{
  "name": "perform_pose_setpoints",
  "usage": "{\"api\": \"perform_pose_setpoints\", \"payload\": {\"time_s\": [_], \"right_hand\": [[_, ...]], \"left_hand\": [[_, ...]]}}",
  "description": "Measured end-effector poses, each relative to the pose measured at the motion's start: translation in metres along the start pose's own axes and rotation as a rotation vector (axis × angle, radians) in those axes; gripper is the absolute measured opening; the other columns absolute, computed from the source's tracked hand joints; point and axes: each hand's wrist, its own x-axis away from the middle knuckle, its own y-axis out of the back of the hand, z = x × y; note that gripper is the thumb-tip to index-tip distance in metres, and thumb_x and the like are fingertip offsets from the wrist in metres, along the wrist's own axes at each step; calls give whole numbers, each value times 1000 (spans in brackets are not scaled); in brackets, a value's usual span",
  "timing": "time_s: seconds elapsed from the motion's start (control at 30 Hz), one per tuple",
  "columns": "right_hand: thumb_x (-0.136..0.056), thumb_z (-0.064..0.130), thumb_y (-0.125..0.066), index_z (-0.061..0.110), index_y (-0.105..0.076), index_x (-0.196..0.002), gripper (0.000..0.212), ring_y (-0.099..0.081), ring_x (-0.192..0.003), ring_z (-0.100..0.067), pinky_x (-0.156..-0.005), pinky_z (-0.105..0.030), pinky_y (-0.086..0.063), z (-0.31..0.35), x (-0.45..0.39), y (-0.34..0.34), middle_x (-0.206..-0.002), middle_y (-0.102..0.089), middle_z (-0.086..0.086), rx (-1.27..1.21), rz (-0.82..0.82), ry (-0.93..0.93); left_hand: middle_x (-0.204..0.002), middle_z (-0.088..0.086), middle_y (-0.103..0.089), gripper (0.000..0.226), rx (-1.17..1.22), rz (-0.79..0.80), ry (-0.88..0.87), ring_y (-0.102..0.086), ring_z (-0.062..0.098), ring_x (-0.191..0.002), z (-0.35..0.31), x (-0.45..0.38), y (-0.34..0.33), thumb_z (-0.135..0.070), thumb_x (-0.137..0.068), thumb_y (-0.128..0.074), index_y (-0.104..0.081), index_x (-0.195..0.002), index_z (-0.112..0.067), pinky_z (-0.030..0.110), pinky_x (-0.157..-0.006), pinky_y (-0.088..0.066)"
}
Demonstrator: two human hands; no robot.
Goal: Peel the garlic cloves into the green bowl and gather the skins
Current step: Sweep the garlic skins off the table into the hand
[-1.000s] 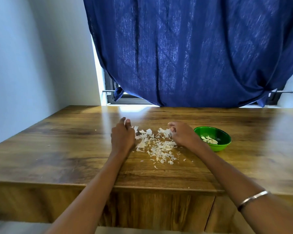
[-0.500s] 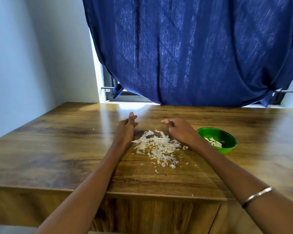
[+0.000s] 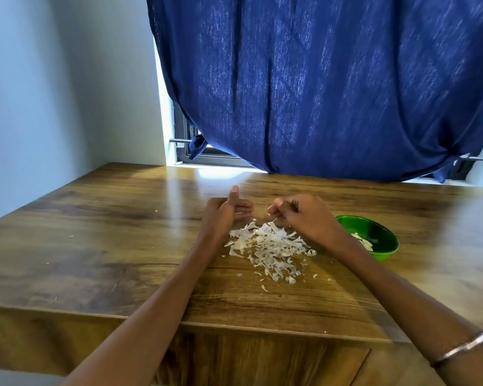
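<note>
We are gathering the skins [image 3: 268, 246] at frame centre, our left hand [image 3: 223, 215] open on edge, our right hand [image 3: 301, 218] pinching a sliver. Next, we judge, both hands should sweep inward across the worktop [image 3: 95, 246], clear of the green bowl [image 3: 379, 235].

glossy wood table [image 3: 95, 246], papery skins [image 3: 268, 246], seemingly plastic bowl [image 3: 385, 235]

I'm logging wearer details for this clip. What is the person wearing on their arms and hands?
Both forearms are bare as far as the frame shows, with no sleeves in view. The left hand and right hand wear no gloves, and no rings can be made out. The only item worn is a thin silver-coloured bangle around the right wrist.
</note>
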Motion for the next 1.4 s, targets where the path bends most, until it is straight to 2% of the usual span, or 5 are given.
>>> {"api": "perform_pose_setpoints", "payload": {"time_s": [0.2, 0.5, 0.73, 1.0, 1.4], "right_hand": [[-107, 24, -47, 34, -67, -86, 31, -69, -69, -2, -64, -18, -55, 10, 7, -6, -78, -72, 10, -200, -46, -21], [-104, 26, -53, 22, -75, -111, 24, -58, -69, 0, -62, -20, -46, -3, 6, -15, -86, -70, 13, 21, -118, -42], [-107, 42, -40, 19, -71, -120, 41, -65, -83, -14, -68, -27, -47, 2, -6, -28, -106, -74, -3, 140, 151, -43], [-104, 47, -44, 27, -74, -111, 37, -42, -52, -10, -52, -21, -37, -1, 13, -5, -69, -64, -13, 99, 174, 45], [-103, 54, -33, 22, -75, -105, 53, -57, -58, -9, -56, -18, -41, 0, 2, -5, -80, -70, -8, 46, 185, 63]], "left_hand": [[-99, 9, -79, 21, -69, 145, -97, -77, 20, -95, -7, 14, -6, -12, -91, -75, -77, -112, -9, 42, -93, -60], [-79, -5, -79, 15, -317, -82, -274, -74, 1, -72, -3, 19, -7, -9, -79, -87, -83, -92, -16, 15, -69, -56], [-73, -1, -78, 15, -536, -130, -394, -74, 12, -66, 2, 21, 3, -10, -95, -69, -82, -86, -10, 42, -69, -62], [-92, -10, -72, 18, -522, -238, -306, -65, -6, -76, -1, 32, 24, -9, -73, -90, -84, -88, -17, 5, -72, -51], [-99, 1, -79, 54, -435, 17, -94, -73, 16, -94, -2, 54, 22, -49, -108, -34, -79, -110, -21, 36, -91, -57]]}}
